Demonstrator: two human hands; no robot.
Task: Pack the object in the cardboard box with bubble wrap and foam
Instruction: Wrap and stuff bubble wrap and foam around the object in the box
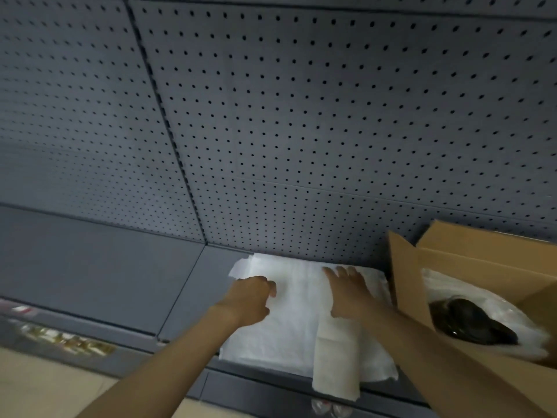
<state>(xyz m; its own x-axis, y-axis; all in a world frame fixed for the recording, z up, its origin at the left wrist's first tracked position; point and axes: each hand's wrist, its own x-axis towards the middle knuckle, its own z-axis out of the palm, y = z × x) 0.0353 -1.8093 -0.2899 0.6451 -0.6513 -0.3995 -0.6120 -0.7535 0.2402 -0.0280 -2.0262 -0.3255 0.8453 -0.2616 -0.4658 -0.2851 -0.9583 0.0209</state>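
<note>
A stack of white foam sheets [289,324] lies on a grey shelf. My left hand [250,300] rests on the stack's left part, fingers curled at the top sheet. My right hand [349,292] lies flat on the stack's right part, fingers spread. One sheet [334,366] hangs folded over the shelf's front edge. To the right stands an open cardboard box [470,267]. Inside it a dark object [473,324] lies in clear bubble wrap [452,288].
A grey pegboard wall [301,116] rises behind the shelf [105,276]. A blurred label strip [66,339] runs along the lower shelf edge at left. Small clear items [328,407] show below the shelf front.
</note>
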